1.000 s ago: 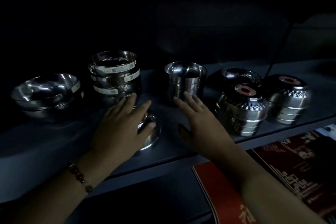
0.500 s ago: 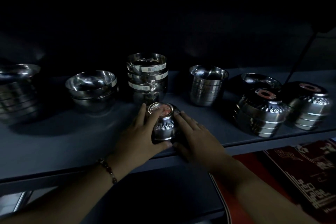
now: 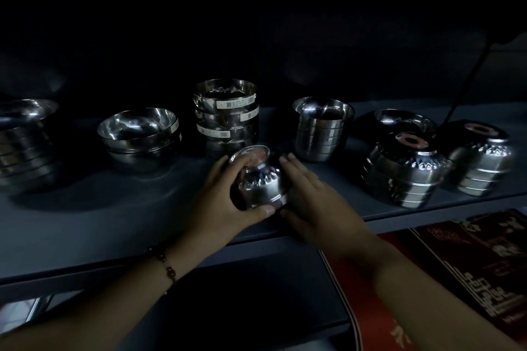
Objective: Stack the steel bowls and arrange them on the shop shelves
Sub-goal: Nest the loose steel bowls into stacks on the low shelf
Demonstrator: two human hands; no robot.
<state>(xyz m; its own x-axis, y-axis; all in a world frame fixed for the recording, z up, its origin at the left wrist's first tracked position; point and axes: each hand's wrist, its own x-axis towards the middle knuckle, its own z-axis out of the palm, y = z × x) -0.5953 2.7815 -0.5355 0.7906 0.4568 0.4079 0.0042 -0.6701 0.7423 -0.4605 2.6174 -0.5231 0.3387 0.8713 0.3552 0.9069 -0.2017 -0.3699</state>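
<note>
A small upside-down stack of patterned steel bowls (image 3: pixel 258 178) sits near the front of the grey shelf (image 3: pixel 85 225). My left hand (image 3: pixel 221 202) cups its left side, thumb curled under the front rim. My right hand (image 3: pixel 310 196) lies against its right side with fingers straight. Behind stand a labelled bowl stack (image 3: pixel 226 114), a stack of wide bowls (image 3: pixel 139 137) and a stack of steel cups (image 3: pixel 323 128).
Two inverted patterned bowl stacks (image 3: pixel 405 171) (image 3: pixel 482 159) and an upright bowl (image 3: pixel 405 121) stand at the right. A ribbed steel stack (image 3: pixel 22 139) is at the far left. Red printed boxes (image 3: pixel 470 262) lie on the lower shelf. The shelf's back is dark.
Both hands closed in round the small inverted bowl stack, which now stands between them; the view shifted right to left, bringing the far-left stack into sight.
</note>
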